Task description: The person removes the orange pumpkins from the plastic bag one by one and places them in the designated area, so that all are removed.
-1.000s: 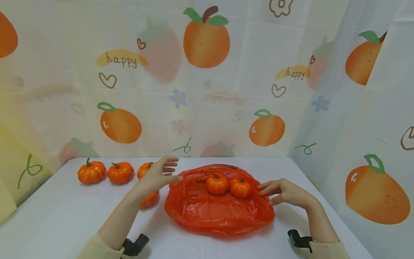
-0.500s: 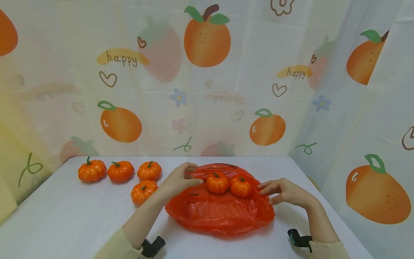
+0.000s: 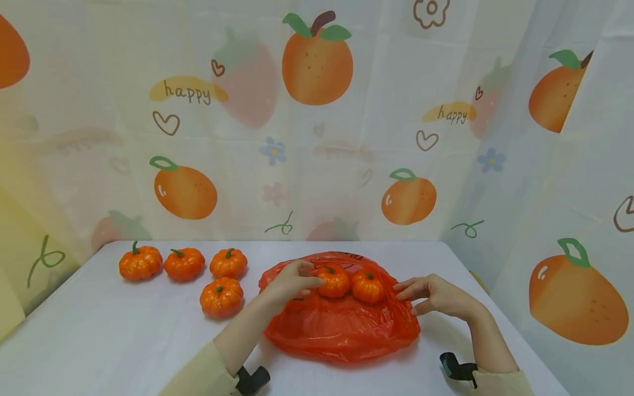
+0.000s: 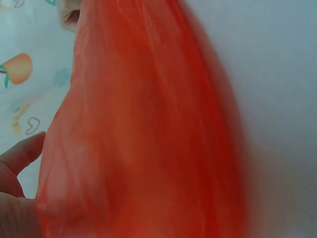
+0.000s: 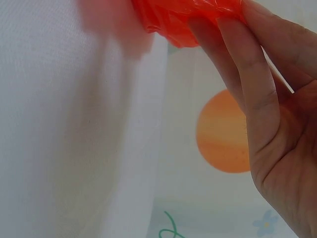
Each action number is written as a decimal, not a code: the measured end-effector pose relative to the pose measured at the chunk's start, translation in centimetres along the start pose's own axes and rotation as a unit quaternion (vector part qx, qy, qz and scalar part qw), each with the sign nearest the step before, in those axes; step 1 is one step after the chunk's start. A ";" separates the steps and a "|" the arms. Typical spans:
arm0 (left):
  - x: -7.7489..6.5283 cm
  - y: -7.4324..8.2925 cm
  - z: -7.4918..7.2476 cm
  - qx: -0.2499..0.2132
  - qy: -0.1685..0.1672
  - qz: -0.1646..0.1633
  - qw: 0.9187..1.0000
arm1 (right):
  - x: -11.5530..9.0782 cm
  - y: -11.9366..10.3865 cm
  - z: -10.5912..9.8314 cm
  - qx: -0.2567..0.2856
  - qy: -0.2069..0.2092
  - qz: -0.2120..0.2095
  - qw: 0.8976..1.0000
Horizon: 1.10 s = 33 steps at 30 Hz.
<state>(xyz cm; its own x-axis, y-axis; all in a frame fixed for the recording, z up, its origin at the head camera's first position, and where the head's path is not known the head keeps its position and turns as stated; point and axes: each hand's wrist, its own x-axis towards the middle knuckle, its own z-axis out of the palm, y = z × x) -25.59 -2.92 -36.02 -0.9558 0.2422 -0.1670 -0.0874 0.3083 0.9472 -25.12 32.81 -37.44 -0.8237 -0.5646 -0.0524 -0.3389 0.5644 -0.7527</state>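
A red plastic bag [image 3: 346,335] lies spread on the table with its mouth facing up. Inside it sit two small orange pumpkins, the left pumpkin [image 3: 333,283] and the right pumpkin [image 3: 368,287]. My left hand [image 3: 291,283] reaches over the bag's left side, thumb and fingers spread, fingertips right at the left pumpkin. In the left wrist view the bag's wall hides most of that hand; a thumb [image 4: 22,153] shows at its edge. My right hand [image 3: 432,292] pinches the bag's right rim, with red film [image 5: 198,20] between its thumb and fingers.
Left of the bag, several more orange pumpkins stand on the white table [image 3: 124,341]: three in a back row and another pumpkin [image 3: 221,297] nearer the bag. A fruit-patterned curtain [image 3: 317,137] hangs behind the table and along its right side.
My left hand has moved right, from the bag's left edge to the left pumpkin, uncovering the nearer loose pumpkins. The bag's left side has drawn inward. My right hand has stayed in place.
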 end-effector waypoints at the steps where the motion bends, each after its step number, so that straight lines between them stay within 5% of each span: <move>1: 0.1 0.0 0.2 -0.007 0.003 -0.006 1.000 | 0.0 0.0 0.0 -0.001 0.000 0.000 1.000; 13: 1.8 0.0 3.0 -0.100 0.052 -0.056 0.992 | 0.0 0.1 0.0 -0.001 -0.003 -0.007 1.000; 26: 2.6 -0.2 4.3 -0.094 0.072 -0.091 0.989 | 0.1 0.0 0.1 -0.002 -0.003 -0.003 1.000; 33: 3.2 -0.1 4.9 -0.099 0.102 -0.081 0.986 | 0.1 0.0 0.1 0.002 -0.003 0.003 1.000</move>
<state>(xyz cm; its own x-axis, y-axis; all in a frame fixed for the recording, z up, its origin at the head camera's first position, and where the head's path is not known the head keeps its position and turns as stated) -27.29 2.30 -38.00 -0.9596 0.0071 -0.2812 -0.2776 0.1377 0.9508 -25.16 32.66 -37.50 -0.8224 -0.5656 -0.0612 -0.3328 0.5654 -0.7547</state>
